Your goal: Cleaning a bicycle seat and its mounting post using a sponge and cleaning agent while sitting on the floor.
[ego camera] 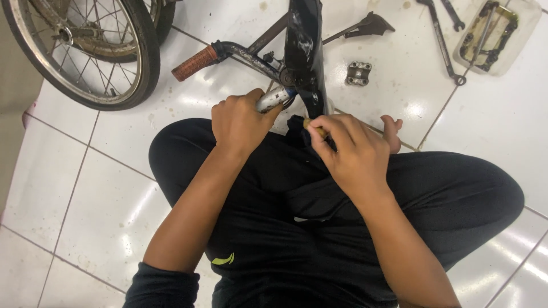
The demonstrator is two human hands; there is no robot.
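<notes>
I sit cross-legged on white floor tiles with a bicycle handlebar assembly in front of my lap. My left hand (240, 121) is closed around a silver tube (274, 98) of the bar, close to the black stem (303, 51). My right hand (348, 149) pinches a small tan-handled piece (315, 128) against the lower end of the black part; what it is I cannot make out. An orange-brown rubber grip (194, 63) caps the bar's far left end.
A spoked bicycle wheel (85, 51) with a black tyre lies at the top left. A small metal clamp plate (358, 73) rests on the tiles. Long spanners (442, 40) and a clear tray (496, 37) of tools sit top right. My bare toes (393, 132) show beside my right hand.
</notes>
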